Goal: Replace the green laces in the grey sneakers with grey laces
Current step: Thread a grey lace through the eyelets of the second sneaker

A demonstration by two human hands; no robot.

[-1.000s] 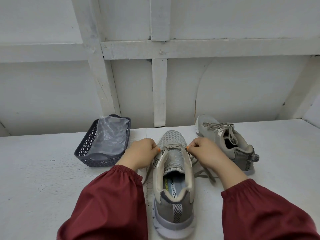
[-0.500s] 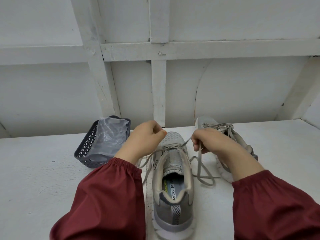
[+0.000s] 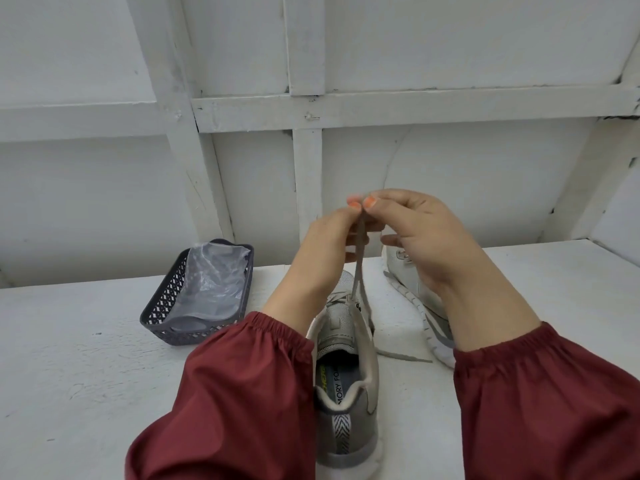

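The left hand [image 3: 322, 247] and right hand [image 3: 422, 244] are together pinching a flat grey fabric lace [image 3: 358, 261], which is rising toward twelve o'clock from the grey mesh sneaker [image 3: 346, 427]. The second grey sneaker [image 3: 405, 275] is lying at one o'clock.

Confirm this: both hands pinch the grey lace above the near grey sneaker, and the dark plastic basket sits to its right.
Wrong side: the head view shows the dark lattice plastic basket left of the near grey sneaker. The left hand and right hand do pinch the grey lace above it.
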